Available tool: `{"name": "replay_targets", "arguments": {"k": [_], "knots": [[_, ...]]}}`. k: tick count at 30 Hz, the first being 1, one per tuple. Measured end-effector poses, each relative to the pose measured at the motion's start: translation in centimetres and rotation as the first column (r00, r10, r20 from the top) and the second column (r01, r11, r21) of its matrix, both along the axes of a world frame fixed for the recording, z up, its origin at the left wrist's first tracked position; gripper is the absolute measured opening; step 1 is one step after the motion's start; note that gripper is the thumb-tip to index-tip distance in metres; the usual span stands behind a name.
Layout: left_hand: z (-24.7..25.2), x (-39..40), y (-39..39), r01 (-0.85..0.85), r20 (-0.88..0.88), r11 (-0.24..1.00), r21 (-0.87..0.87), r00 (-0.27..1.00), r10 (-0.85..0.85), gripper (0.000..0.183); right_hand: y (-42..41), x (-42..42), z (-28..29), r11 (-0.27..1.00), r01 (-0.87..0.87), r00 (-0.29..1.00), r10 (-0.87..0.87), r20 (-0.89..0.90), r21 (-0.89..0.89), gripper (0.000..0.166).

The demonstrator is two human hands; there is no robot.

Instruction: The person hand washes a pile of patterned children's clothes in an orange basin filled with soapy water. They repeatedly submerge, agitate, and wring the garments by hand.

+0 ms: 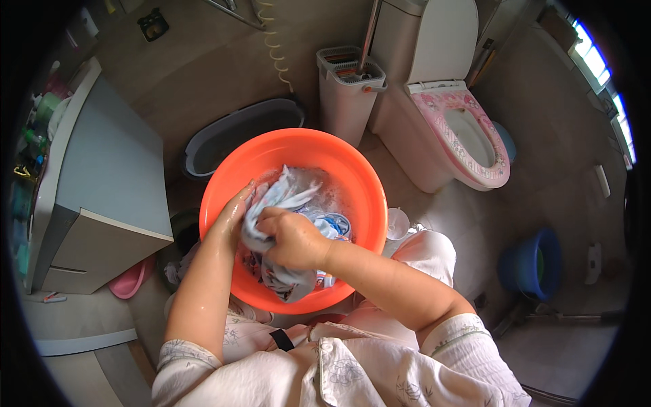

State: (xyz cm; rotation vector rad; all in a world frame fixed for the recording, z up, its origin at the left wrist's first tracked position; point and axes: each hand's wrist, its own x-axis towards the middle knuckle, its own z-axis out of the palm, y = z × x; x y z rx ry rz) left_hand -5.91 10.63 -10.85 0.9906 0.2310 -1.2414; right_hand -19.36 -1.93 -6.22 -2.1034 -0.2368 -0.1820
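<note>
Both my hands work a wet, light-coloured cloth garment (pixel 282 196) above an orange plastic basin (pixel 368 203) in front of me. My left hand (pixel 240 206) supports the bunched cloth from its left side, fingers partly hidden behind it. My right hand (pixel 292 239) is closed over a fold of the same garment, knuckles up. Soapy water (pixel 333 196) with foam fills part of the basin. More wet clothes (pixel 330 224), some with blue and white parts, lie in it below my hands.
A grey oblong tub (pixel 244 119) and a mop bucket (pixel 346 96) stand behind the basin. The toilet (pixel 432 147), with a pink patterned seat, is at the right. A grey cabinet (pixel 112 168) borders the left. A blue bucket (pixel 539 264) lies tilted far right; a pink basin (pixel 132 280) sits below the cabinet.
</note>
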Motion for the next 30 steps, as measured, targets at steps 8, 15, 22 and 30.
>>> {"name": "replay_targets", "arguments": {"k": [8, 15, 22, 30], "knots": [[-2.6, -1.2, -1.2, -0.161, -0.012, 0.986, -0.035, 0.987, 0.161, 0.03, -0.7, 3.5, 0.2, 0.981, 0.02, 1.0, -0.021, 0.007, 0.192, 0.044], [-3.2, 1.9, -1.1, -0.476, 0.136, 0.877, -0.067, 0.866, 0.481, 0.031, -8.8, 5.4, -5.1, 0.83, 0.421, 0.835, -0.513, -0.2, -0.367, 0.05], [-4.0, 3.2, -0.6, -0.271, 0.753, 0.71, 0.651, 0.355, -0.555, 0.039, -10.7, 4.7, -10.1, 0.601, 0.409, 0.853, -0.519, 0.054, -0.686, 0.042], [-7.4, 3.7, -3.5, -0.362, 0.308, 0.402, 0.841, -0.289, -0.906, 0.051, -10.5, 6.7, -12.9, 0.517, 0.019, 0.835, -0.479, -0.271, -0.856, 0.046]]}}
